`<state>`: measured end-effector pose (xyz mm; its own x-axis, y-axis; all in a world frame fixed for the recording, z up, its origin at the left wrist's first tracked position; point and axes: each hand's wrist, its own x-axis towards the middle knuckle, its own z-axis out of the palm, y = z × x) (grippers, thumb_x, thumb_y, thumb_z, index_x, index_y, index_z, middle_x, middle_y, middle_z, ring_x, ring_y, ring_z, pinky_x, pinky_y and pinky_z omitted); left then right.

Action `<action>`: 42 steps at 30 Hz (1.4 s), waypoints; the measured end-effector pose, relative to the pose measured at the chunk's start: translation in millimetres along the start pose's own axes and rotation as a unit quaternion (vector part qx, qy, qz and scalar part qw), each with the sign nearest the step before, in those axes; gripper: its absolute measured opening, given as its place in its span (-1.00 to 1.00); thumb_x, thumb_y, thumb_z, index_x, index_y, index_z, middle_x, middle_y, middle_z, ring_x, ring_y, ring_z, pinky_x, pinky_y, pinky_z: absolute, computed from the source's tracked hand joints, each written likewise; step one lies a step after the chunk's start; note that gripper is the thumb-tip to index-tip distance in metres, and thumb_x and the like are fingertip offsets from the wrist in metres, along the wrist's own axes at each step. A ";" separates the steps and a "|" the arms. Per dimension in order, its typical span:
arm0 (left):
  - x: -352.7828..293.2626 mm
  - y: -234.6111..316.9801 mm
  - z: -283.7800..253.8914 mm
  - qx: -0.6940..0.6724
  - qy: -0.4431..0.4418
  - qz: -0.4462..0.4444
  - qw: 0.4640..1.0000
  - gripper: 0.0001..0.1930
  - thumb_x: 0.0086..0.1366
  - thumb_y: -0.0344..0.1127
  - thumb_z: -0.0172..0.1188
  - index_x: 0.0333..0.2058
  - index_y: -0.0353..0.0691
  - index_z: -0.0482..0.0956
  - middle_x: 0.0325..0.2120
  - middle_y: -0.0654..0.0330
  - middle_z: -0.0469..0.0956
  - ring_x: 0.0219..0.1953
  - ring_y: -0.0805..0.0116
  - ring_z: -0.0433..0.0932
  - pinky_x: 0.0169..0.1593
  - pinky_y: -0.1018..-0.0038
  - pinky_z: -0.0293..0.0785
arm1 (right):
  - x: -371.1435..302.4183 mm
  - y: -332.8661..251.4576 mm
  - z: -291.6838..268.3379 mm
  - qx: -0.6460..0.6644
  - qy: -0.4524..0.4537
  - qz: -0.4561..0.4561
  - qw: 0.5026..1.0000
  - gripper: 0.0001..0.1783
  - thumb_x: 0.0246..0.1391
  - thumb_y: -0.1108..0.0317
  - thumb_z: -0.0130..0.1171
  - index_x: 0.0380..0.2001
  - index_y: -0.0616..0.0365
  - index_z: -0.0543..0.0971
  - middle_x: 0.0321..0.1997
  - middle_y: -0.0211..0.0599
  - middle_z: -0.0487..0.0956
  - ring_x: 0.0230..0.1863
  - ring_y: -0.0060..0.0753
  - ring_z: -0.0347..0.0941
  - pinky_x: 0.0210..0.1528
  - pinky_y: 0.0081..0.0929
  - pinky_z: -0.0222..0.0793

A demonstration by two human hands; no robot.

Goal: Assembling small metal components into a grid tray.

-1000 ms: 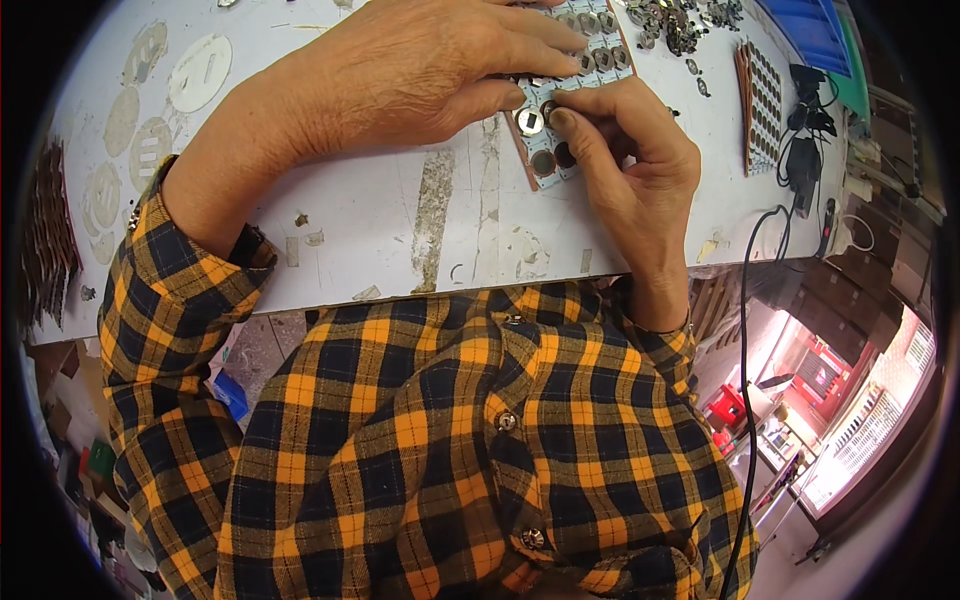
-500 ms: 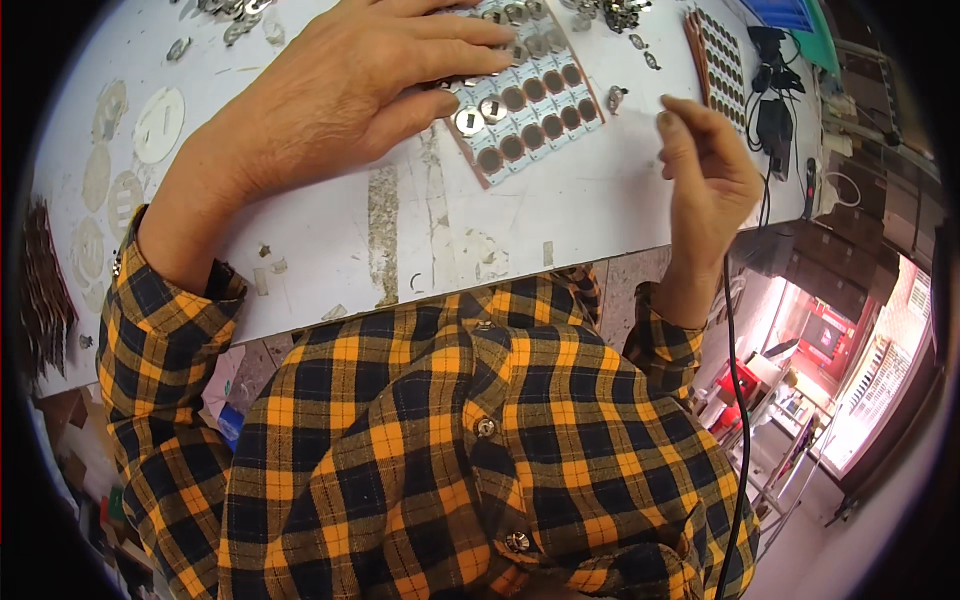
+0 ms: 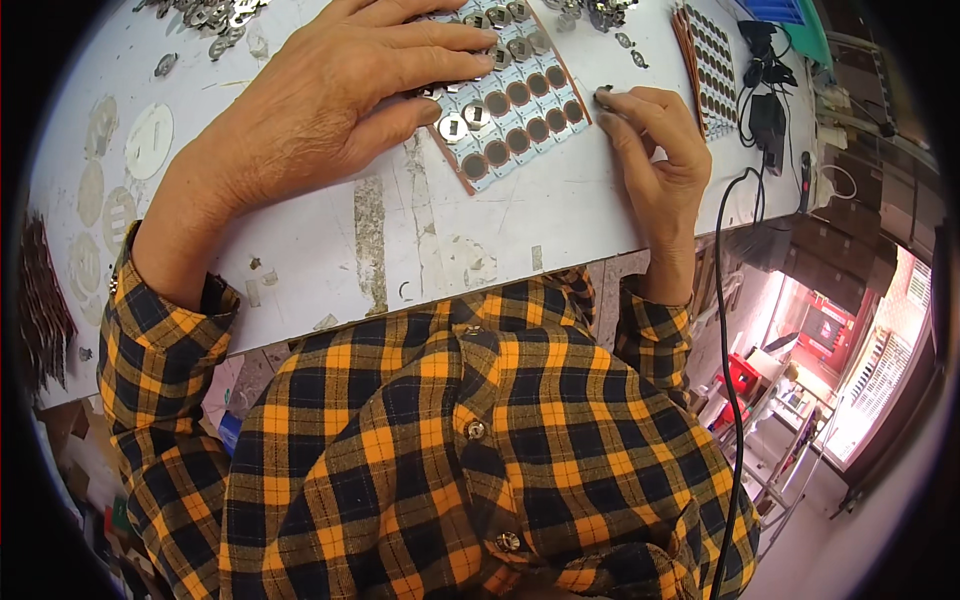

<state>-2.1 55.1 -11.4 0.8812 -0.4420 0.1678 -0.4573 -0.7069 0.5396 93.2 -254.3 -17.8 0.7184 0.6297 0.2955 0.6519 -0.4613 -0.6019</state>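
Note:
A pale blue circuit-board panel [image 3: 560, 75] with rows of round dark pads lies before me, tilted on the table. Small silver metal clips [image 3: 476, 115] sit on some pads; the nearest rows show mostly bare dark discs. My left hand [image 3: 330, 95] rests across the panel's left side, fingers stretched out and spread, hiding part of it. Just right of the panel, my right hand [image 3: 660, 145] has thumb and forefinger pinched at a small dark metal piece [image 3: 604, 90], low at the table surface.
Loose metal clips [image 3: 215, 20] are heaped at the far left, with another heap [image 3: 600, 12] beyond the panel. More boards [image 3: 712, 70] are stacked at right, beside black cables [image 3: 768, 110]. A stack of thin boards [image 3: 45, 300] stands at the left edge.
My right hand has moved left toward the panel, and its fingertips have come to the small metal piece on the table. My left hand stays on the panel.

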 end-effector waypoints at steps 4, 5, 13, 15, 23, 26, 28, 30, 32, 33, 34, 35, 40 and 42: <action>-0.9 0.3 0.5 -0.011 0.004 0.001 1.000 -0.56 0.36 -0.30 0.22 0.20 -0.21 0.56 0.27 0.06 0.50 0.43 -0.07 0.26 0.38 0.03 0.18 | 1.8 -1.1 4.5 0.033 0.045 -0.012 0.998 -0.79 0.20 0.61 0.29 -0.10 0.29 0.70 -0.18 -0.41 0.65 -0.24 -0.66 0.50 -0.22 -0.72 0.36; -1.5 -0.2 0.8 -0.011 0.003 -0.003 1.000 -0.56 0.36 -0.30 0.22 0.20 -0.21 0.56 0.27 0.06 0.50 0.43 -0.07 0.26 0.38 0.03 0.18 | 0.4 -6.2 4.5 0.066 0.048 0.012 0.997 -0.85 0.26 0.58 0.23 -0.13 0.36 0.68 -0.20 -0.35 0.66 -0.27 -0.62 0.55 -0.27 -0.71 0.41; -2.5 -3.1 3.8 -0.007 0.019 0.022 1.000 -0.55 0.35 -0.30 0.23 0.20 -0.23 0.55 0.26 0.04 0.50 0.40 -0.10 0.28 0.36 0.03 0.19 | 3.4 -66.5 18.5 0.345 -0.044 0.215 0.913 -0.81 0.28 0.59 0.15 -0.08 0.43 0.60 -0.24 -0.17 0.67 -0.40 -0.56 0.63 -0.47 -0.66 0.58; -4.3 -4.4 5.7 -0.013 0.028 0.027 0.999 -0.54 0.34 -0.29 0.23 0.20 -0.24 0.55 0.26 0.01 0.49 0.40 -0.10 0.28 0.36 0.02 0.20 | 5.1 -71.9 20.2 0.356 -0.059 0.228 0.904 -0.82 0.28 0.60 0.16 -0.07 0.41 0.60 -0.25 -0.19 0.67 -0.42 -0.59 0.61 -0.49 -0.69 0.55; -7.9 -6.3 7.0 -0.016 0.058 0.056 0.997 -0.54 0.34 -0.27 0.24 0.19 -0.24 0.53 0.26 -0.05 0.47 0.39 -0.11 0.29 0.34 -0.03 0.22 | 5.7 -78.6 30.3 0.288 -0.065 0.228 0.928 -0.82 0.32 0.56 0.18 -0.06 0.36 0.65 -0.28 -0.27 0.64 -0.47 -0.67 0.50 -0.53 -0.73 0.41; -6.5 -7.6 6.4 -0.020 0.049 0.052 0.997 -0.54 0.35 -0.26 0.25 0.19 -0.24 0.53 0.26 -0.05 0.47 0.40 -0.11 0.29 0.34 -0.03 0.22 | 9.8 -67.0 27.3 0.236 -0.090 0.191 0.949 -0.81 0.31 0.58 0.18 -0.06 0.31 0.67 -0.26 -0.34 0.62 -0.47 -0.70 0.48 -0.53 -0.75 0.38; -5.1 -7.8 5.7 -0.022 0.045 0.053 0.997 -0.53 0.35 -0.24 0.26 0.19 -0.24 0.53 0.27 -0.05 0.46 0.40 -0.11 0.28 0.35 -0.03 0.21 | 17.6 -60.0 27.9 0.195 -0.098 0.087 0.972 -0.82 0.32 0.58 0.16 -0.08 0.29 0.67 -0.31 -0.41 0.62 -0.46 -0.73 0.46 -0.53 -0.77 0.34; -6.4 -7.0 5.7 -0.018 0.041 0.049 0.998 -0.53 0.35 -0.24 0.26 0.19 -0.24 0.53 0.27 -0.05 0.45 0.40 -0.11 0.28 0.35 -0.03 0.20 | 22.9 -58.3 31.3 0.176 -0.104 0.070 0.976 -0.84 0.32 0.58 0.15 -0.11 0.28 0.67 -0.33 -0.43 0.62 -0.46 -0.74 0.44 -0.51 -0.77 0.32; -6.6 -7.4 7.3 -0.015 0.037 0.046 0.998 -0.53 0.35 -0.25 0.25 0.19 -0.24 0.53 0.28 -0.05 0.45 0.40 -0.11 0.27 0.35 -0.03 0.20 | 28.0 -57.4 32.7 0.155 -0.110 0.055 0.980 -0.85 0.33 0.59 0.14 -0.14 0.27 0.67 -0.35 -0.46 0.63 -0.46 -0.76 0.41 -0.50 -0.77 0.30; -6.3 -8.4 9.3 -0.011 0.039 0.048 0.998 -0.53 0.34 -0.25 0.25 0.19 -0.24 0.53 0.28 -0.05 0.44 0.40 -0.11 0.27 0.36 -0.04 0.20 | 30.7 -56.7 31.8 0.140 -0.132 0.057 0.980 -0.86 0.33 0.58 0.15 -0.15 0.27 0.66 -0.36 -0.48 0.63 -0.46 -0.77 0.39 -0.47 -0.77 0.29; -6.4 -8.9 10.6 -0.008 0.042 0.049 0.998 -0.53 0.34 -0.26 0.26 0.20 -0.24 0.52 0.28 -0.05 0.44 0.40 -0.11 0.27 0.36 -0.04 0.20 | 32.7 -55.4 31.1 0.126 -0.155 0.059 0.978 -0.87 0.33 0.58 0.15 -0.16 0.26 0.66 -0.37 -0.50 0.63 -0.46 -0.79 0.37 -0.45 -0.76 0.28; -6.4 -8.7 10.4 -0.008 0.043 0.049 0.998 -0.53 0.34 -0.26 0.26 0.20 -0.24 0.52 0.28 -0.05 0.44 0.40 -0.11 0.27 0.36 -0.04 0.20 | 34.5 -53.1 30.2 0.126 -0.155 0.059 0.978 -0.87 0.33 0.58 0.15 -0.16 0.26 0.66 -0.37 -0.50 0.63 -0.46 -0.79 0.37 -0.45 -0.76 0.28; -5.9 -8.1 9.4 -0.008 0.036 0.052 0.998 -0.52 0.32 -0.29 0.26 0.20 -0.24 0.52 0.28 -0.04 0.44 0.40 -0.11 0.27 0.37 -0.04 0.19 | 41.0 -46.1 29.5 0.100 -0.188 -0.024 0.977 -0.89 0.29 0.57 0.22 -0.16 0.23 0.66 -0.35 -0.53 0.64 -0.43 -0.79 0.39 -0.42 -0.76 0.28; -5.2 -7.0 9.5 -0.012 0.040 0.050 0.998 -0.52 0.32 -0.29 0.26 0.20 -0.24 0.53 0.28 -0.04 0.45 0.40 -0.11 0.27 0.37 -0.04 0.20 | 37.7 -44.6 32.0 0.107 -0.174 -0.004 0.979 -0.89 0.29 0.56 0.23 -0.15 0.24 0.66 -0.35 -0.52 0.65 -0.42 -0.79 0.41 -0.42 -0.76 0.29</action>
<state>-4.6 57.1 -23.8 0.8384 -0.4638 0.2863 -0.5414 -0.6471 0.5369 83.4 -189.9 -3.5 0.5639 0.8242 0.0527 0.5643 -0.3378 -0.7533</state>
